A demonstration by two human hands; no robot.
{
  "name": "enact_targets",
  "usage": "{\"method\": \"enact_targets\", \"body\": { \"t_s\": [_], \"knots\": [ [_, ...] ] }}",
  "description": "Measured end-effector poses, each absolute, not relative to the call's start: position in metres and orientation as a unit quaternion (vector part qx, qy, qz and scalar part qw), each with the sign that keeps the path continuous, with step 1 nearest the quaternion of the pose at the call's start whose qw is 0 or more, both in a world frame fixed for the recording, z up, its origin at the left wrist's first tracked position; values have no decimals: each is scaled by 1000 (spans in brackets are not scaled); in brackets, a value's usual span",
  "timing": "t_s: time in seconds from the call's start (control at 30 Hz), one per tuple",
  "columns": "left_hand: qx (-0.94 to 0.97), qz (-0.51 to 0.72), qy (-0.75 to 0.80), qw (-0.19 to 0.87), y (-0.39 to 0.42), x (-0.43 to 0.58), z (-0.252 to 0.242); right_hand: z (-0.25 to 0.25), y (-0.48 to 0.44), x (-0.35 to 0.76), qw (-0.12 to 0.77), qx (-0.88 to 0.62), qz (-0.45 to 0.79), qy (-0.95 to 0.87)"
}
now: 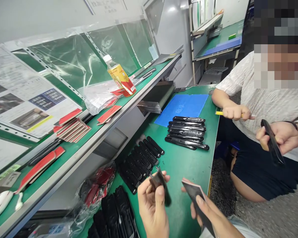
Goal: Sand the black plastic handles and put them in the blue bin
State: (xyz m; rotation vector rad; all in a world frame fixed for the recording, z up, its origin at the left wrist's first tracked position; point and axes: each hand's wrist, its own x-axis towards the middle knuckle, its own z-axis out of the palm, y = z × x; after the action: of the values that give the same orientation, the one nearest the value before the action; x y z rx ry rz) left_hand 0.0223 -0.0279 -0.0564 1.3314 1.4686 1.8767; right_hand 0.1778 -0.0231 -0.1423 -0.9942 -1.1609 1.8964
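- L hand [152,206]: grip pinching small black part [161,185], above desk [188,168] near edge.
- R hand [210,215]: grip pinching dark flat strip [194,194], just beside L hand.
- Rows of black parts [140,162] on desk, left of hands.
- Glossy black pcs [187,132] piled; blue mat [182,105] behind.
- Co-worker, right: one hand [234,111] w/ yellow tool [219,113], other hand [285,135] w/ long black pc [273,145].
- Shelf [91,134], left: bottle [120,79].

Small black plastic piece [159,180] is looking matt, same with the dark strip [192,190]. Stacked black casings [187,132] are shining properly glossy. Green bench mat [186,165] is looking dull and rubbery, and the clear plastic sleeves [109,46] are glaring and crinkling.
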Motion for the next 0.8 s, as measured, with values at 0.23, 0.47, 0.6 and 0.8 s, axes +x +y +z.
{"method": "enact_targets", "body": {
  "t_s": [0.23, 0.47, 0.6, 0.8],
  "knots": [
    [670, 577, 461, -79, -27, 10, -66, -72, 0, 217, 580, -287, 210, -733],
    [668, 588, 440, -118, -32, 18, -67, -42, 40, 205, 562, -269, -32, -782],
    [584, 644, 487, -86, -35, 34, -68, -40, 52, 201, 562, -278, 8, -779],
    [481, 702, 519, 84, -52, 45, -60, -38, 49, 214, 530, -244, 89, -807]
  ]
}}
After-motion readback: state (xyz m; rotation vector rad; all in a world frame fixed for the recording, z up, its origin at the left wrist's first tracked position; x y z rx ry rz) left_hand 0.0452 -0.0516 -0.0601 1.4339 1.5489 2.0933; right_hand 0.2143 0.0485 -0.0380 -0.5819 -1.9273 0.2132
